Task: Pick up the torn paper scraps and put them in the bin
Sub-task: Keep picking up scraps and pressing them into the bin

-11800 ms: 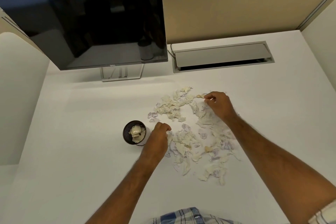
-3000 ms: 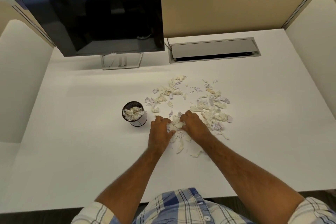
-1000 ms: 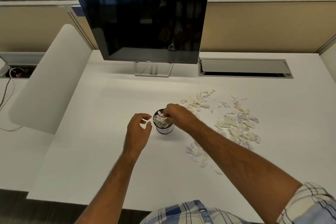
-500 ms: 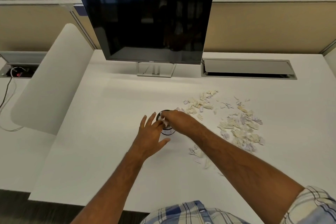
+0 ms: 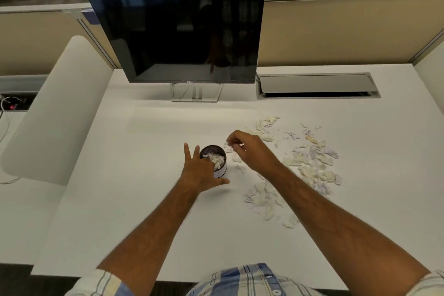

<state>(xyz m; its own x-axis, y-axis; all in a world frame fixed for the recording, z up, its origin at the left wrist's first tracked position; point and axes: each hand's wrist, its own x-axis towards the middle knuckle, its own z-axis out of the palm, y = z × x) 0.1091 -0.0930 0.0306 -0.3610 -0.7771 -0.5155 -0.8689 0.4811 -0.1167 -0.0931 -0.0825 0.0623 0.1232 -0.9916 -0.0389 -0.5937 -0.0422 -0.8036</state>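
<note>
Paper scraps (image 5: pixel 310 163) lie scattered on worktop (image 5: pixel 134 199), right of bin (image 5: pixel 219 169); more fill the bin. Left hand (image 5: pixel 199 170) spread, fingers straight, pressing into bin contents. Right hand (image 5: pixel 247 151) raised just right of bin, fingers curled; grasp of scrap indeterminate.

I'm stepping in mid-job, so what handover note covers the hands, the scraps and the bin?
Left hand: open, fingers spread against the small round dark mesh bin.
Right hand: fingers curled just right of the bin; a pinched scrap cannot be confirmed.
Done: bin nearly full of torn paper.
Left: pale torn paper scraps scattered on the white desk right of the bin.
</note>
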